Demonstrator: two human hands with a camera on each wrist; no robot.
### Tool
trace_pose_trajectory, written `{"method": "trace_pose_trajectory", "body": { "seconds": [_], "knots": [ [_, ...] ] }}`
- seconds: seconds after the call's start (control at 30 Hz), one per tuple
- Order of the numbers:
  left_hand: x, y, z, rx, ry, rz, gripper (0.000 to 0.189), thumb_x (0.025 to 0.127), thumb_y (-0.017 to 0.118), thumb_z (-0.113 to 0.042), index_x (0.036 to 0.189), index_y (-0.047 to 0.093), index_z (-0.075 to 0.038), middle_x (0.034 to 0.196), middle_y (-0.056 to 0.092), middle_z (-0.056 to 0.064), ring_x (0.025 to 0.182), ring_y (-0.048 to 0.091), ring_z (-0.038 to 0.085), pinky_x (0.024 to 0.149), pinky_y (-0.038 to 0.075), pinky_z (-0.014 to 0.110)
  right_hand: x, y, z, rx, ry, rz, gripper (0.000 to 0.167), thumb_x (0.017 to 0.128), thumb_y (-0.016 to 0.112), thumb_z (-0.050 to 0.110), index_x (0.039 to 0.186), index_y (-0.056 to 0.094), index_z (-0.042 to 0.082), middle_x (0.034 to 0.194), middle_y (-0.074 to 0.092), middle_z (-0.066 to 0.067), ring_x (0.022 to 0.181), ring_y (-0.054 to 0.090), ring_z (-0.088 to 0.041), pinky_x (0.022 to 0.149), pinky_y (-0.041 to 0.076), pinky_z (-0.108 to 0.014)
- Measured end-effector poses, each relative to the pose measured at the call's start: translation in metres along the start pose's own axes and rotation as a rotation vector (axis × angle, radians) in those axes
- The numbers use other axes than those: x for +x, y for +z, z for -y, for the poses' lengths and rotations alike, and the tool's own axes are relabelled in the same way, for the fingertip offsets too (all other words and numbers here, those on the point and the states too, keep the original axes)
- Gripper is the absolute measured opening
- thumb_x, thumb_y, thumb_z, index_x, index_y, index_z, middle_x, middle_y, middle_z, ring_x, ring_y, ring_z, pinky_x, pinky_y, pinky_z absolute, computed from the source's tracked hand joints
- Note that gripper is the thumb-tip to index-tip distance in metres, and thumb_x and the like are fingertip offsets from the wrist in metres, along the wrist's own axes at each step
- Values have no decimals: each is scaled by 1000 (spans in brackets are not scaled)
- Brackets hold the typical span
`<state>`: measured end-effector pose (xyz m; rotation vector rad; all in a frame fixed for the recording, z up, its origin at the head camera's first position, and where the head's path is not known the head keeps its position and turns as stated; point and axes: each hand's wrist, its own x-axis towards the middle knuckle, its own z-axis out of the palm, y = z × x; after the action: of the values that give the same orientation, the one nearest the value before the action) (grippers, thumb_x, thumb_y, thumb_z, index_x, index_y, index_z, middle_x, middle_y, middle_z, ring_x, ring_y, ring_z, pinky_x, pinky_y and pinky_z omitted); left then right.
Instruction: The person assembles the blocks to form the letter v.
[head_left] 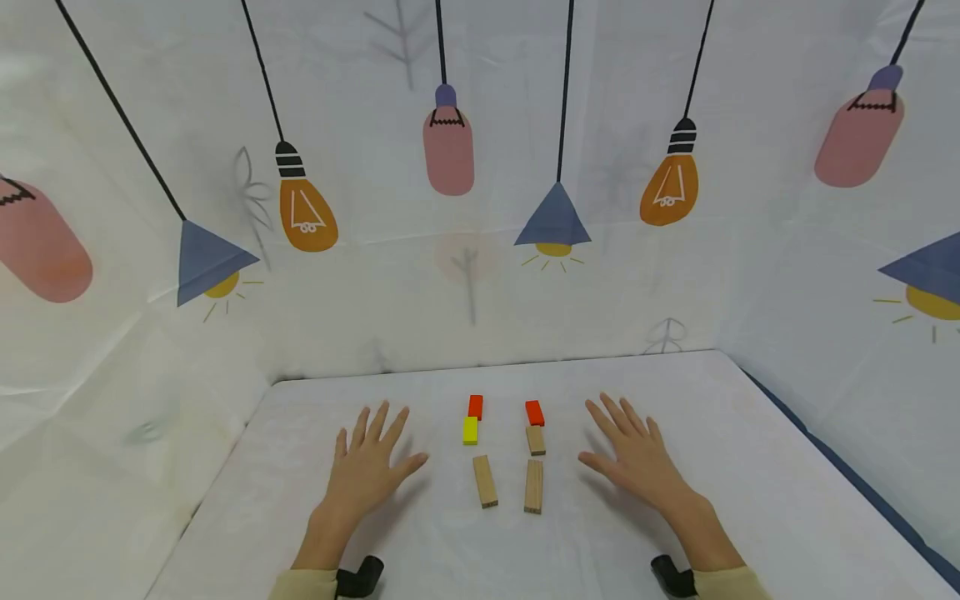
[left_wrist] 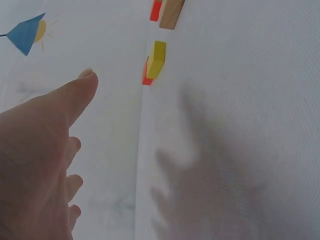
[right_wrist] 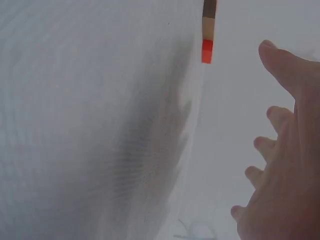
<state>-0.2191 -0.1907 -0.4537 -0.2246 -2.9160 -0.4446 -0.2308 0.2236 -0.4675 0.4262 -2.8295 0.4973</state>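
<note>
Two columns of small blocks lie on the white table between my hands. In the left column are a red block [head_left: 476,407], a yellow block [head_left: 470,431] and a plain wooden block [head_left: 485,482]. The right column has another red block [head_left: 535,412], a short wooden block [head_left: 536,440] and a longer wooden block [head_left: 533,487]. My left hand [head_left: 365,471] hovers left of them with fingers spread, its shadow on the table. On the other side my right hand [head_left: 637,458] is likewise spread above the surface. Neither hand touches a block.
The white-covered table [head_left: 600,550] ends at a back edge against a pale curtain [head_left: 360,317] printed with hanging lamps. Curtain also hangs along both sides. A black strap mount [head_left: 362,577] sits at the left wrist, and a matching mount [head_left: 672,577] at the right.
</note>
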Motion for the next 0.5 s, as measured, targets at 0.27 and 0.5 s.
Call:
{"method": "trace_pose_trajectory", "body": {
  "seconds": [0.27, 0.5],
  "knots": [
    [0, 2, -4, 14, 10, 34, 85, 87, 48, -75, 156, 31, -28, 166, 21, 9, 154, 13, 40, 115, 12, 72, -1, 2, 4, 3, -27, -2, 82, 89, 65, 55, 157, 30, 23, 165, 25, -10, 151, 20, -43, 111, 15, -74],
    [0, 6, -9, 1, 22, 37, 86, 87, 50, -75, 157, 29, -30, 167, 20, 7, 154, 13, 39, 116, 12, 71, -2, 3, 8, 9, -49, 10, 81, 89, 64, 55, 156, 33, 22, 164, 27, -11, 150, 21, -42, 111, 15, -74]
  ]
}}
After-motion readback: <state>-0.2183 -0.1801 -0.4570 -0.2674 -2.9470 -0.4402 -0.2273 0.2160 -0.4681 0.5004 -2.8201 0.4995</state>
